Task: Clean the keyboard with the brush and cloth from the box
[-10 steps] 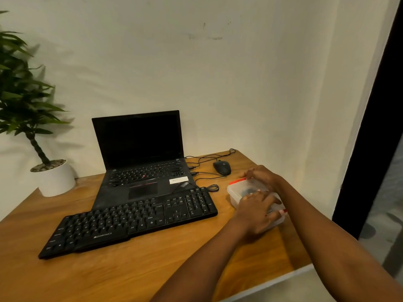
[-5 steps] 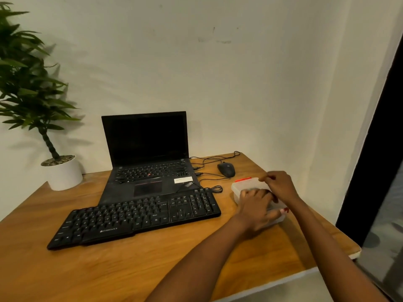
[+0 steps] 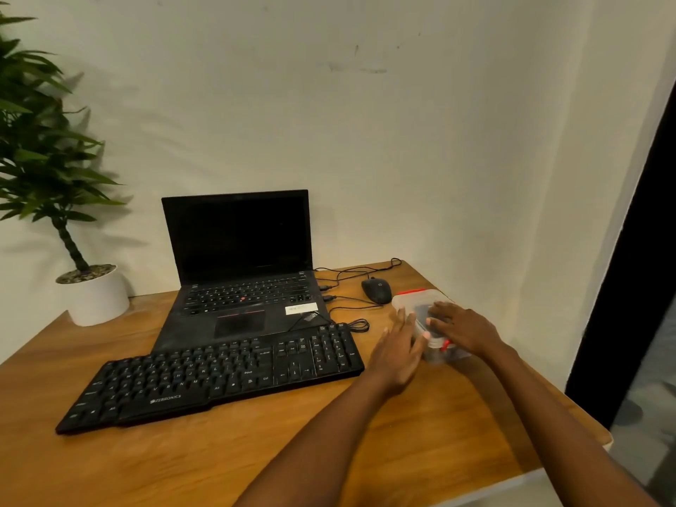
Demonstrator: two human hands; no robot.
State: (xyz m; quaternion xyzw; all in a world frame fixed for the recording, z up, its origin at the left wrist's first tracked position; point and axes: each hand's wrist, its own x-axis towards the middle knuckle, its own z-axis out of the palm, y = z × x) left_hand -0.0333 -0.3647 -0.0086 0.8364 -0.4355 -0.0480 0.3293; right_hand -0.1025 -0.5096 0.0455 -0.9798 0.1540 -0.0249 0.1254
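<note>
In the head view, a wooden desk (image 3: 219, 451) stands against a pale wall, and both bare hands are at a small clear plastic box (image 3: 420, 301) with red clips that sits near the desk's right edge. The lid is on the box, and something dark shows through the plastic, too blurred to make out. The left hand (image 3: 400, 351) is open with fingers stretched and spread, its palm against the box's left side and its thumb tip touching the near corner; it presses rather than grips. The right hand (image 3: 462, 329) lies flat on the lid, fingers extended toward the left, closed around nothing. A red clip (image 3: 445, 345) shows just below the right hand at the box's near end. The black keyboard (image 3: 216, 375) lies at a slant across the middle of the desk, its right end just beside the left hand. Behind it an open black laptop (image 3: 241, 272) has a dark screen. A black mouse (image 3: 376, 290) rests just behind the box, cables trailing to the laptop. A potted plant (image 3: 93, 294) in a white pot stands at the far left corner.
</note>
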